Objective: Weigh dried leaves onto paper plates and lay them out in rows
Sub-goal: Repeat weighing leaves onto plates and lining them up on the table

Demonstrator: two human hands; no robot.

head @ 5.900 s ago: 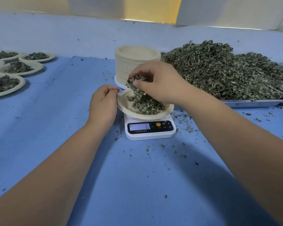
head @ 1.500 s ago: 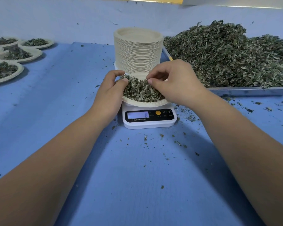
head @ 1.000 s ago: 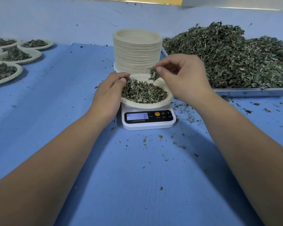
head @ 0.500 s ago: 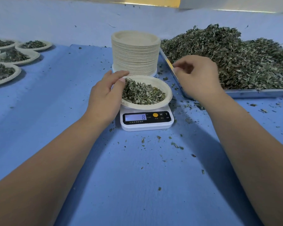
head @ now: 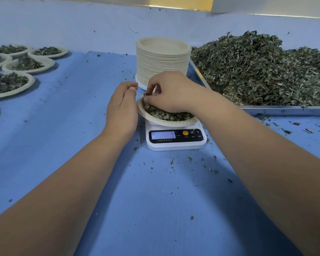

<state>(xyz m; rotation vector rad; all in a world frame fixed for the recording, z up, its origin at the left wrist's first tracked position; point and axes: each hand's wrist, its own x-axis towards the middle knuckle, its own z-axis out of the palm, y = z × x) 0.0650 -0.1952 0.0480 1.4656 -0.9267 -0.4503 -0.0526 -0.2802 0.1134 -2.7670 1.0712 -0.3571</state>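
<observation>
The right hand (head: 174, 91) pinches dried leaves (head: 166, 115) on the paper plate (head: 166, 124), which sits on the scale (head: 175, 140) mid-bench. The left hand (head: 122, 109) curls against the plate's left rim; I cannot tell if it grips. Filled plates (head: 28, 64) line the bench's left edge.

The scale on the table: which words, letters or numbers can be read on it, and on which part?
"7", faintly: on the lit display of the scale.
"M": on the panel, right of the orange button.
"T": right of the M.
Small print under the display and the buttons: too small to read.
</observation>
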